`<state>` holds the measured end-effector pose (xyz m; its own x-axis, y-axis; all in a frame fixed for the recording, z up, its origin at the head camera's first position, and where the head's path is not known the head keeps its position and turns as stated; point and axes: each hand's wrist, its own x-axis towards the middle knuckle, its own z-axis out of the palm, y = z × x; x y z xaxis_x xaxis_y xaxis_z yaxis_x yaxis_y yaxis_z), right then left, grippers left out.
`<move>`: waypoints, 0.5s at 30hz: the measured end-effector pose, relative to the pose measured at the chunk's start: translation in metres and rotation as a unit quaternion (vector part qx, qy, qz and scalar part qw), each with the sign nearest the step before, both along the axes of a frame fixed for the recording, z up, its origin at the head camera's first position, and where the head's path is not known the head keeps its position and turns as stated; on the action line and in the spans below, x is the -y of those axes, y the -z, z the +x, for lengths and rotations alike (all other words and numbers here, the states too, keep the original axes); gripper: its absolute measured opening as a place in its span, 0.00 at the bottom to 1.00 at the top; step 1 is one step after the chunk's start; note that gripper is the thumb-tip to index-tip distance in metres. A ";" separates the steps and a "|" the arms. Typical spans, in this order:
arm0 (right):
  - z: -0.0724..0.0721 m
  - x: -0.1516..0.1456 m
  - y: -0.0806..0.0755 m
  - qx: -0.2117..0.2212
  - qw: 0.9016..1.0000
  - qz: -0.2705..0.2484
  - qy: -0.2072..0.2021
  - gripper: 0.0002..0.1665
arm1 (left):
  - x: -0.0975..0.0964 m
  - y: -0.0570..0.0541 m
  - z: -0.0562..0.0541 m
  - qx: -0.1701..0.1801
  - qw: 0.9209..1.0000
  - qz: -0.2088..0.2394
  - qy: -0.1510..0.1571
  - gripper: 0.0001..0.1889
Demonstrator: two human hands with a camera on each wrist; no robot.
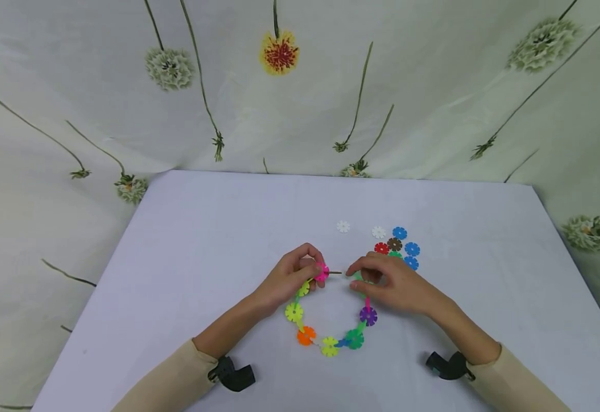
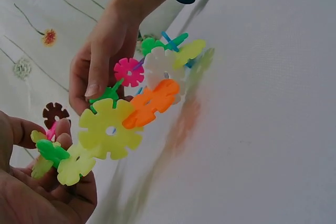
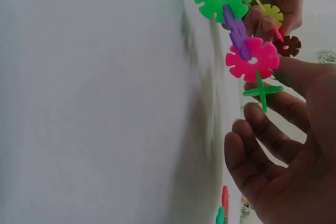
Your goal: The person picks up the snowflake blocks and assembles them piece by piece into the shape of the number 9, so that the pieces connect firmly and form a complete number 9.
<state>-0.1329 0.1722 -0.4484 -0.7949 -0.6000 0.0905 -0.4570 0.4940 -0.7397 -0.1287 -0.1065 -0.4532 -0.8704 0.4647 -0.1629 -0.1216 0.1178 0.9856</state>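
A chain of notched plastic snowflake discs forms a loop with a gap at its far side, including an orange disc [image 1: 306, 336], a purple disc [image 1: 368, 316] and several yellow and green ones. At the left end, my left hand [image 1: 291, 280] pinches the chain by its pink disc [image 1: 322, 272]. A brown disc [image 2: 55, 115] is slotted into that end and points towards the gap. Across from it, my right hand [image 1: 395, 283] holds the other end between thumb and fingers, at the crossed green discs [image 3: 263, 92]. A pink disc [image 3: 252, 59] joins them.
Behind my right hand lie loose discs, among them a red disc [image 1: 381, 248], a second brown disc [image 1: 394, 244] and several blue discs [image 1: 411, 249]. Two white discs, one of them a lone white disc [image 1: 343, 226], lie farther back. A white cloth covers the table [image 1: 202, 229].
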 end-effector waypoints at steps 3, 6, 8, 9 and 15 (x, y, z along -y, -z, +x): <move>-0.006 -0.002 0.000 0.002 1.000 0.027 0.009 0.14 | 0.000 -0.001 0.001 0.003 1.000 -0.012 0.010 0.12; -0.022 -0.002 0.000 0.000 0.999 0.047 0.027 0.15 | 0.000 -0.002 0.000 0.003 1.000 -0.022 0.020 0.15; -0.035 0.001 0.000 -0.003 0.997 0.056 0.047 0.15 | -0.001 -0.002 0.000 0.006 0.999 -0.022 0.027 0.16; -0.042 0.003 0.001 -0.005 0.996 0.061 0.057 0.16 | -0.001 -0.002 0.000 0.005 0.999 -0.024 0.031 0.16; -0.077 0.019 0.008 -0.041 0.988 0.115 0.096 0.26 | -0.002 -0.001 0.001 -0.032 0.997 -0.050 0.045 0.12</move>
